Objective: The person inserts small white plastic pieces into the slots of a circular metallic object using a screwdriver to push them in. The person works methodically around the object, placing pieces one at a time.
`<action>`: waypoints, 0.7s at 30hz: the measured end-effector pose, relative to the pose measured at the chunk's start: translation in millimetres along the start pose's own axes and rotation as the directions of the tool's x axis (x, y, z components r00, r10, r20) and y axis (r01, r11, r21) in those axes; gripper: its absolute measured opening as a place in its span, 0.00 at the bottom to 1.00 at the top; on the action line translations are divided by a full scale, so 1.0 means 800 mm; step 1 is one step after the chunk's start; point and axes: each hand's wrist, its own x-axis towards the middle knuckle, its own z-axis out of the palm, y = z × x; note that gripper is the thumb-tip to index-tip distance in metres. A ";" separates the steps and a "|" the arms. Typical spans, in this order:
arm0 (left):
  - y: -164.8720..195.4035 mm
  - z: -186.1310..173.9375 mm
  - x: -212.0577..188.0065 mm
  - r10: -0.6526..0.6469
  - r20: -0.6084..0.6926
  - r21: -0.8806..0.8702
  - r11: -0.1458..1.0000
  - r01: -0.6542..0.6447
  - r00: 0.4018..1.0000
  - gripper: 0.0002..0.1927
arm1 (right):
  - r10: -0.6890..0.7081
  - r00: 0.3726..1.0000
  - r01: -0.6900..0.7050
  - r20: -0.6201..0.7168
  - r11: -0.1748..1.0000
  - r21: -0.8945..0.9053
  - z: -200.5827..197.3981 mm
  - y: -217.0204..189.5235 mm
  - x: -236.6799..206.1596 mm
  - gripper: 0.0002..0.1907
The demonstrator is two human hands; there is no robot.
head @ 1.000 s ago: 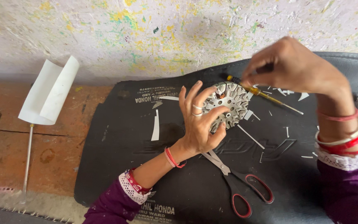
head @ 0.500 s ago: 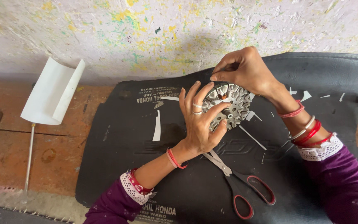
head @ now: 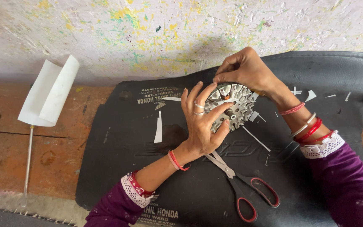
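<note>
Her left hand (head: 202,126) grips the round metal disc (head: 231,105) near the black mat's (head: 118,138) far edge, right hand (head: 244,69) pinching its top rim, scissors (head: 242,185) lying nearer.

A single head-worn camera looks steeply down and forward from above the person's own arms, close enough that both purple sleeves run out through the bottom edge. It faces a paint-speckled pale wall (head: 148,33), which fills the top of the frame. The black rubber mat (head: 118,143) fills the middle and lower right, and the worn reddish floor (head: 59,147) lies at the left. The left hand (head: 202,122) and right hand (head: 248,69) sit just right of centre. No second view shares the scene.
</note>
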 end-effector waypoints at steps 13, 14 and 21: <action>-0.009 0.086 -0.021 0.019 -0.076 0.030 0.999 -0.016 0.997 0.09 | 0.203 0.979 -0.205 0.026 0.972 0.112 -0.029 0.115 -0.014 0.05; -0.011 0.089 -0.023 0.030 -0.078 0.032 0.999 -0.027 0.997 0.10 | 0.208 0.978 -0.209 0.026 0.971 0.113 -0.029 0.123 -0.012 0.05; -0.030 0.101 -0.026 0.333 0.020 0.217 0.919 -0.329 0.943 0.09 | 0.238 0.971 -0.240 0.026 0.968 0.077 -0.030 0.150 -0.007 0.06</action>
